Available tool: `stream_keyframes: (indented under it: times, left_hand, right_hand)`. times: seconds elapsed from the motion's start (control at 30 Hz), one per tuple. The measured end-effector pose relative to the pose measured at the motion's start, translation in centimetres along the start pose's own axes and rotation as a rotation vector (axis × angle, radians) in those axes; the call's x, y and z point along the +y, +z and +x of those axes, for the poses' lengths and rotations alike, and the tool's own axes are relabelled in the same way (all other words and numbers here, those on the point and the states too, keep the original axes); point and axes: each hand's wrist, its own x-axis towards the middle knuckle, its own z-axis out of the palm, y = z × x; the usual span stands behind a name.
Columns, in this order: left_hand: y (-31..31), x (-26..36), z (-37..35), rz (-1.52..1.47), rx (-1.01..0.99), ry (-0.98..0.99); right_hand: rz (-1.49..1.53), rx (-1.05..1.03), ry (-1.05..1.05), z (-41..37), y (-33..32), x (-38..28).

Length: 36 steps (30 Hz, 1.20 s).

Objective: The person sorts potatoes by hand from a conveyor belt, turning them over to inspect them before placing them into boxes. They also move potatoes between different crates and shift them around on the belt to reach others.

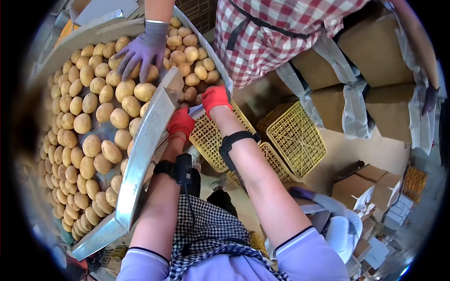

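Observation:
My left hand [181, 122], in a red glove, is closed at the near edge of a lined box, close beside the metal rim [145, 150] of the sorting table. My right hand [216, 97], also red-gloved, is curled over the box's near right corner. Pale plastic liner [198, 112] shows between my two hands; my fingertips are partly hidden. Inside the box lies a heap of potatoes [190, 54]. Many more potatoes [91, 145] cover the table at left. A co-worker's purple-gloved hand [143, 54] rests on potatoes near the rim's end.
Yellow plastic crates [297, 140] stand on the floor below and right of my arms. Cardboard boxes with liners [375, 51] are stacked at upper right. A co-worker in a red checked apron [262, 37] stands across from me. Another person's sleeve [330, 203] shows at lower right.

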Motion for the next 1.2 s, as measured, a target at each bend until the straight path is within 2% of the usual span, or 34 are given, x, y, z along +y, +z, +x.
stream_keyframes:
  times: [0.03,0.07,0.1,0.17,0.2,0.27,0.33,0.37,0.4,0.43,0.5,0.57,0.6,0.63,0.7,0.73,0.77,0.83,0.9,0.93,0.97,1.03,1.1,1.13,1.17,1.2]
  left_hand:
    - [-0.3,0.1,-0.2,0.040,0.001,0.040]
    - [-0.3,0.0,-0.8,0.046,0.029,0.103]
    - [-0.3,0.0,-1.3,0.064,0.050,0.122]
    - [0.3,-0.5,-2.5,0.095,0.053,0.180]
    - [0.4,-1.0,-3.4,0.146,0.049,0.210]
    - [1.7,-3.8,-4.4,0.184,0.100,0.282]
    - [1.6,-5.7,-5.9,0.253,0.111,0.356]
    - [1.4,-6.3,-6.9,0.302,0.081,0.368]
    - [1.6,-6.8,-7.8,0.310,0.095,0.374]
    - [2.0,-7.2,-8.7,0.307,0.066,0.368]
    - [4.0,-8.3,-10.5,0.308,0.028,0.364]
    - [6.5,-7.2,-13.4,0.310,-0.048,0.408]
    - [7.5,-5.8,-15.3,0.373,-0.144,0.359]
    - [10.0,-6.1,-16.6,0.321,-0.136,0.387]
    - [12.0,-3.4,-21.5,0.331,-0.232,0.313]
    - [12.1,-1.9,-23.9,0.268,-0.282,0.348]
    - [12.8,-0.9,-26.0,0.254,-0.293,0.357]
    - [13.0,1.2,-29.7,0.207,-0.383,0.427]
    - [16.9,1.4,-33.3,0.190,-0.423,0.481]
    - [17.5,2.6,-34.9,0.170,-0.495,0.485]
    - [18.0,4.0,-36.5,0.190,-0.590,0.495]
    - [21.9,4.9,-39.2,0.173,-0.664,0.591]
    - [24.6,4.5,-41.1,0.012,-0.896,0.837]
    - [23.5,6.4,-41.5,-0.039,-1.144,0.950]
    - [22.9,7.1,-41.4,-0.026,-1.169,0.956]
    - [22.6,7.6,-41.4,0.091,-1.161,1.080]
  right_hand:
    - [0.054,-0.036,-0.008,-0.6,-0.6,0.2]
    - [0.355,0.116,0.186,-0.8,0.4,0.0]
    - [0.368,0.144,0.201,-0.8,1.2,0.0]
    - [0.163,0.128,-0.005,-2.0,2.5,-0.5]
    - [0.034,0.157,-0.006,-2.2,3.5,-1.8]
    - [0.150,0.215,0.078,-1.5,8.3,-5.2]
    - [1.407,0.235,0.242,0.2,17.2,-9.5]
    - [0.592,0.256,0.090,-4.7,11.5,-9.5]
    - [0.517,0.250,0.064,-7.6,10.4,-9.7]
    - [0.828,0.369,0.155,-7.6,13.9,-11.6]
    - [0.387,0.174,0.058,-14.0,9.4,-9.3]
    - [0.337,0.186,0.097,-17.9,11.0,-8.1]
    - [0.274,0.129,0.033,-20.2,11.8,-7.3]
    - [0.214,0.106,0.015,-22.7,12.0,-6.5]
    - [0.452,0.036,-0.007,-26.4,14.0,-5.0]
    - [0.828,0.097,0.074,-27.6,18.3,-5.0]
    - [0.502,0.112,0.014,-30.7,16.9,-3.8]
    - [0.591,0.093,0.025,-34.4,20.2,-2.0]
    - [0.527,0.050,0.073,-40.4,19.2,-0.8]
    - [0.591,0.019,0.121,-43.2,17.9,0.6]
    - [0.442,-0.062,0.094,-44.9,19.1,1.0]
    - [1.030,-0.133,0.475,-49.8,20.5,2.1]
    - [0.710,-0.156,0.369,-53.3,27.5,2.1]
    - [0.132,-0.472,0.201,-54.6,25.2,1.9]
    - [0.150,-0.486,0.217,-55.1,25.9,1.3]
    - [0.015,-0.426,0.254,-55.9,27.4,0.4]
